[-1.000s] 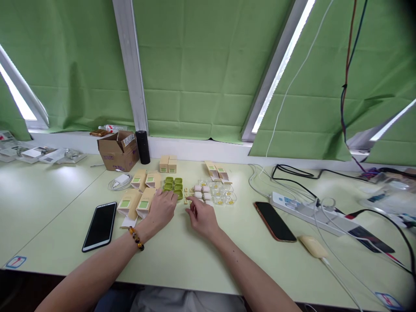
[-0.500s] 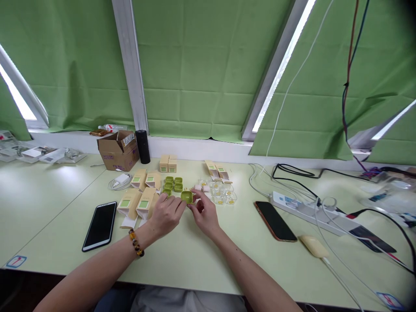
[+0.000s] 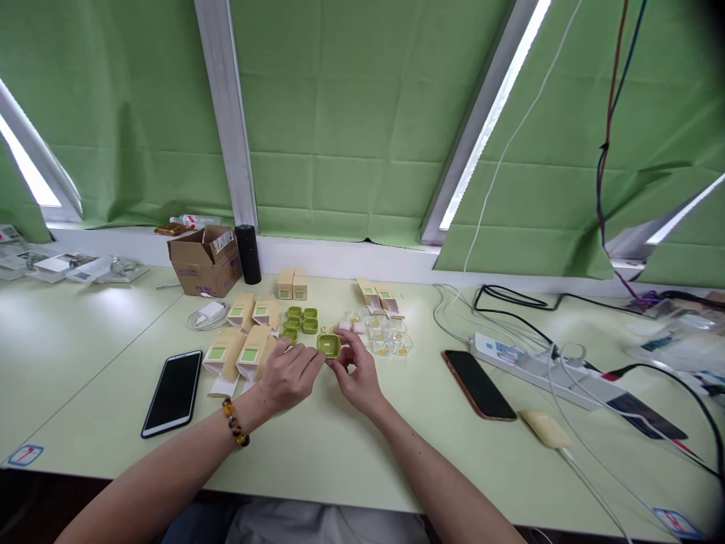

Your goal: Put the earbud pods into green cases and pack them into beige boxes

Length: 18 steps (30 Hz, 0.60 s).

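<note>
A small square green cup-like case is held over the table, its hollow side showing. My right hand pinches it at its right edge between thumb and fingers. My left hand, wearing a beaded bracelet, is curled with its fingertips against the case's lower left edge; part of that grip is hidden. Just beyond stand several more green cases in two rows. Several clear plastic pieces with yellow spots and small pale pink pieces lie to the right.
Opened cartons stand left of my left hand; closed boxes and flattened cartons lie farther back. Phones flank my arms. A power strip with cables, a cardboard box and a black cylinder are around.
The green case has shifted very slightly right and tilted so its inside faces me more. Both hands keep nearly the same position and grip.
</note>
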Tool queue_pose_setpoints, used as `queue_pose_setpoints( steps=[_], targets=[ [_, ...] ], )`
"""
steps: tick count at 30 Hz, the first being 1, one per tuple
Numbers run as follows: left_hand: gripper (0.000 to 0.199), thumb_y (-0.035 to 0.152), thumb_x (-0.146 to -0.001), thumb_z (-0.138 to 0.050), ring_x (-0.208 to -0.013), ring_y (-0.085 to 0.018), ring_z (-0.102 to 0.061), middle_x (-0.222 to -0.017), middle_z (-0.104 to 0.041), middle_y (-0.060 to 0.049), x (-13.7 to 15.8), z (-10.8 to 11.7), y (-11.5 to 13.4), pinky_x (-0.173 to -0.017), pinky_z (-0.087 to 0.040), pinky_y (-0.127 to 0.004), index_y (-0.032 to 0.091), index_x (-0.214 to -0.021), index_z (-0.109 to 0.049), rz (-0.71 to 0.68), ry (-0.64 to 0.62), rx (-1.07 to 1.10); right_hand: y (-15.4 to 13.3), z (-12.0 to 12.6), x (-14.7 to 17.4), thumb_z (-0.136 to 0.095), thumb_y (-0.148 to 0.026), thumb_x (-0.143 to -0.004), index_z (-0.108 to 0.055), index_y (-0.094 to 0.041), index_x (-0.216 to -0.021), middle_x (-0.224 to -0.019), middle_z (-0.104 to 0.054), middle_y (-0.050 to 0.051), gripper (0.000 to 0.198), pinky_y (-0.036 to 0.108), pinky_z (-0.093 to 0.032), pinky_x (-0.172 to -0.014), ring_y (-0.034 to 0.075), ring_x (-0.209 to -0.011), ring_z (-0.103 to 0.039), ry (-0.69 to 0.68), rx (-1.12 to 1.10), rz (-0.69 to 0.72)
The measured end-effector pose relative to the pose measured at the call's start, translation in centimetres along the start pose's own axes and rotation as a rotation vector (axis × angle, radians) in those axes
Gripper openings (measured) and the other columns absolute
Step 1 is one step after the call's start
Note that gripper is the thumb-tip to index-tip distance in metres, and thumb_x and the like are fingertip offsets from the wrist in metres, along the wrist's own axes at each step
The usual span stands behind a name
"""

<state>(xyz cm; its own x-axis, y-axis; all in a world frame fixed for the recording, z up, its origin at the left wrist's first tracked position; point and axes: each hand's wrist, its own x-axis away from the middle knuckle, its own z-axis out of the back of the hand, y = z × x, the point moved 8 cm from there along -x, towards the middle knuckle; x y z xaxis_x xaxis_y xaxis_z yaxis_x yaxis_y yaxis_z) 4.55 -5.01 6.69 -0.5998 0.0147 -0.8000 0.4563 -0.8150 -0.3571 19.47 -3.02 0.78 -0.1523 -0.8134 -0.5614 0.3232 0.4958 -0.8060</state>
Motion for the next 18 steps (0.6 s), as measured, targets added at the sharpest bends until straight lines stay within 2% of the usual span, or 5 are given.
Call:
queue_pose_setpoints(
  steps=[8, 13, 15, 18],
  targets=[
    [0.019, 0.006, -0.093, -0.06, -0.071, -0.019, -0.067, -0.083, -0.076, -0.004, 0.5, 0.1, -0.6, -0.079, -0.032, -0.039, 0.019, -0.104, -0.069, 0.036, 0.017, 0.09, -0.7, -0.4, 0.0, -0.068, -0.027, -0.095, -0.057, -0.027, -0.135, -0.109, -0.067, 0.005, 0.042, 0.028, -0.049, -0.06, 0.012, -0.067, -0.058, -0.035, -0.037, 0.021],
    [0.028, 0.008, -0.091, -0.063, -0.074, -0.019, -0.068, -0.092, -0.078, -0.006, 0.8, 0.3, -0.9, -0.085, -0.034, -0.039, 0.019, -0.117, -0.068, 0.062, 0.057, 0.092, -0.4, -0.3, 0.1, -0.07, -0.033, -0.095, -0.056, -0.026, -0.134, -0.082, -0.063, -0.002, 0.043, 0.028, -0.048, -0.06, 0.015, -0.065, -0.057, -0.032, -0.049, 0.0],
    [0.034, 0.009, -0.092, -0.063, -0.076, -0.019, -0.069, -0.094, -0.078, -0.006, 0.8, 0.4, -1.1, -0.086, -0.034, -0.039, 0.02, -0.124, -0.068, 0.081, 0.064, 0.08, -0.3, -0.2, 0.1, -0.07, -0.038, -0.095, -0.057, -0.025, -0.132, -0.078, -0.061, -0.002, 0.042, 0.028, -0.048, -0.06, 0.016, -0.065, -0.057, -0.035, -0.058, -0.008],
    [0.042, 0.011, -0.095, -0.062, -0.081, -0.021, -0.07, -0.097, -0.077, -0.007, 0.7, 0.3, -1.2, -0.089, -0.035, -0.04, 0.02, -0.136, -0.064, 0.093, 0.033, 0.073, 0.0, -0.2, -0.1, -0.065, -0.05, -0.099, -0.065, -0.022, -0.112, -0.075, -0.059, -0.001, 0.031, 0.028, -0.045, -0.058, 0.015, -0.064, -0.054, -0.057, -0.064, -0.031]
  ],
)
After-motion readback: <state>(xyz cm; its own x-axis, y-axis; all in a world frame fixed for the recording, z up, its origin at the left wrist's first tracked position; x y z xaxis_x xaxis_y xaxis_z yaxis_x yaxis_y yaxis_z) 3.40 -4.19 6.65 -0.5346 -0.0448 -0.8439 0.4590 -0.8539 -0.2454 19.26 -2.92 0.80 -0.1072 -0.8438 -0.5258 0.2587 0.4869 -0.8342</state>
